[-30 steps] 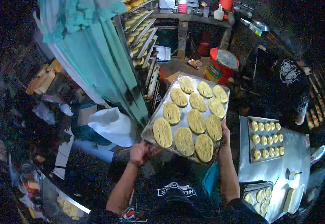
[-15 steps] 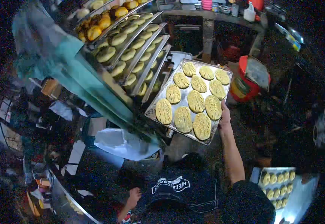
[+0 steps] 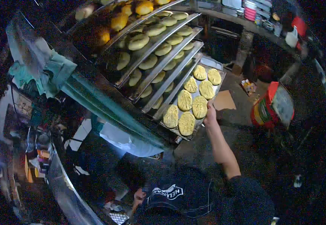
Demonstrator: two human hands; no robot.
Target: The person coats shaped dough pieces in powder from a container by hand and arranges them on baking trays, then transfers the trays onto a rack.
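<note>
Holding tray [image 3: 193, 98] edge with our right hand [image 3: 210, 116], grip closed on its near right rim; tray's long axis points up-left into rack [image 3: 159, 56] slot, half in; left hand [image 3: 138, 195] low by torso, grip unclear

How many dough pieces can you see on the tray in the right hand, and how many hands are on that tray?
Scored dough pieces visible on the tray: 7
Hands on the tray: 1, the right hand
Total: 8
</note>
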